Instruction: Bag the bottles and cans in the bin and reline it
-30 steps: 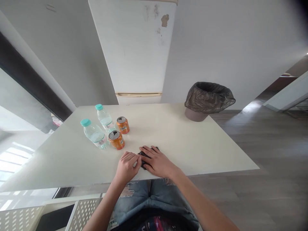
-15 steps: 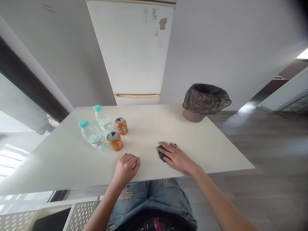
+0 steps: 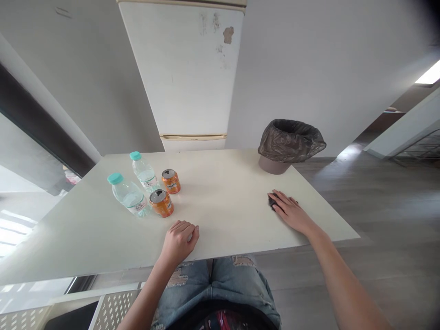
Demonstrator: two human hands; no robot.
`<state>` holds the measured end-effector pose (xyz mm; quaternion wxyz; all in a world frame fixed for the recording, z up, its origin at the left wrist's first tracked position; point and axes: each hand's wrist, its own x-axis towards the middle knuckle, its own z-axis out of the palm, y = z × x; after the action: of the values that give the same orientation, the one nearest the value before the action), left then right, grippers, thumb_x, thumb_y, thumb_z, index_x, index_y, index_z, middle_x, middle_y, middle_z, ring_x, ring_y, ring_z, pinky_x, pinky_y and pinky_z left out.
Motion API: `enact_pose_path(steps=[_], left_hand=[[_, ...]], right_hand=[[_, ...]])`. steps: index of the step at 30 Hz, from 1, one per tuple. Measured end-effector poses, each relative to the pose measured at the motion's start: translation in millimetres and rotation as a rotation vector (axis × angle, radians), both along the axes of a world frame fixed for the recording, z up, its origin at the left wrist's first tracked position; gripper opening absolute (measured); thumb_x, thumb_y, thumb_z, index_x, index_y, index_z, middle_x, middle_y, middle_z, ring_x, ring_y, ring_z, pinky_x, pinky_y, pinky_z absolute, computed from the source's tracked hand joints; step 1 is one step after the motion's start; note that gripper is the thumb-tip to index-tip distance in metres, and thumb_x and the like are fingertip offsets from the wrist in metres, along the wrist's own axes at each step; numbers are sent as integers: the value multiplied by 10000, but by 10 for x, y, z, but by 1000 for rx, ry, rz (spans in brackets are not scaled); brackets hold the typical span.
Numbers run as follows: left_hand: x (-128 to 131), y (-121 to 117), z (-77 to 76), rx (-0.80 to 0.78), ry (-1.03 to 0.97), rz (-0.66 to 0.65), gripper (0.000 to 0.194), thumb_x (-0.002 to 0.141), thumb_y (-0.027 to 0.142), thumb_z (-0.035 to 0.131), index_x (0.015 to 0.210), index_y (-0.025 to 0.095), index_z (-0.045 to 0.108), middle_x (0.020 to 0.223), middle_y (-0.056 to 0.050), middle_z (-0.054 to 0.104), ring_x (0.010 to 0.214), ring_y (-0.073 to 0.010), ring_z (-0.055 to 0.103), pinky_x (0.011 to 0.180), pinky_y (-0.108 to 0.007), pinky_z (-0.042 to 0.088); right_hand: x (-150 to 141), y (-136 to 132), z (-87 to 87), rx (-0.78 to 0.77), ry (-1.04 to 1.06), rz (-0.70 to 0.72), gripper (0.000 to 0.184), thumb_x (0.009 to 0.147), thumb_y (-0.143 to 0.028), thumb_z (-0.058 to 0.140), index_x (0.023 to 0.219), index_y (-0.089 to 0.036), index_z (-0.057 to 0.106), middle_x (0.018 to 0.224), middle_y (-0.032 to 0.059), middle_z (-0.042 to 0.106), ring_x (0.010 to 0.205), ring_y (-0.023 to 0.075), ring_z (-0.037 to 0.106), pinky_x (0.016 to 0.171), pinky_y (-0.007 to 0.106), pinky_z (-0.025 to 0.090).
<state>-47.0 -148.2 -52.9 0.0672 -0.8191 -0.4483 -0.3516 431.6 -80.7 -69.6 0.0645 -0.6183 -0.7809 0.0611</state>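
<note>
My right hand [image 3: 288, 209] lies over a small dark cloth [image 3: 272, 200] on the right part of the white table [image 3: 220, 183]. Its fingers press the cloth to the surface, and most of it is hidden beneath the palm. Close to the front edge, my left hand [image 3: 180, 240] rests curled into a fist, with nothing visible in it. Beyond that fist stand two opened orange drink cans, a front can [image 3: 162, 203] and a back can [image 3: 171, 181]. Left of them are two clear bottles with teal caps, a near bottle [image 3: 129, 196] and a far bottle [image 3: 144, 172], both upright.
A bin [image 3: 275, 164] lined with a dark plastic bag [image 3: 288, 142] stands at the table's back right corner. Behind the table rises a white fridge [image 3: 182, 68]. Below the front edge on the left is a white perforated basket [image 3: 113, 307].
My right hand has slid the dark cloth rightward across the table, away from my left hand. My left fist stays in nearly the same place. The view has shifted slightly.
</note>
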Motion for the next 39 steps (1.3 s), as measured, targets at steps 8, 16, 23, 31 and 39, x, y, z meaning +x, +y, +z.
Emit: enact_pose_path(steps=[8,16,23,31,39], left_hand=[[16,-2,29,0,10,-2,359,1005,139,556,667,224,473,616,15,527,589,-148,508,638,-311,398],[24,-2,14,-8,17,8,355,1008,141,551,670,222,481,624,13,542,597,-148,522,641,-313,408],[5,-17,-9,-18,14,16,347,1003,145,555,669,219,491,626,9,546,598,-147,537,638,-306,406],[8,-13,-25,-13,-8,18,359,998,140,559,654,215,488,614,9,551,598,-144,549,637,-299,397],[-1,-12,-38,-8,-21,8,358,994,140,561,649,218,502,606,11,541,583,-143,532,626,-299,401]], right_hand=[[420,-60,146,-116,38,194,701,1083,-577,311,1707,-426,28,1768,-41,168,1622,274,215,1335,551,195],[676,-176,128,-117,41,262,656,1078,-565,368,1688,-475,146,1759,-66,197,1631,261,163,1340,548,147],[680,-173,146,-115,69,255,637,1059,-578,387,1671,-444,276,1734,-48,279,1619,272,215,1336,561,173],[620,-193,348,-41,132,173,636,1053,-567,378,1669,-446,279,1716,-38,343,1602,296,287,1322,560,258],[209,267,986,670,103,-42,465,1030,-402,417,1413,-251,633,1326,135,693,1265,355,642,1118,546,522]])
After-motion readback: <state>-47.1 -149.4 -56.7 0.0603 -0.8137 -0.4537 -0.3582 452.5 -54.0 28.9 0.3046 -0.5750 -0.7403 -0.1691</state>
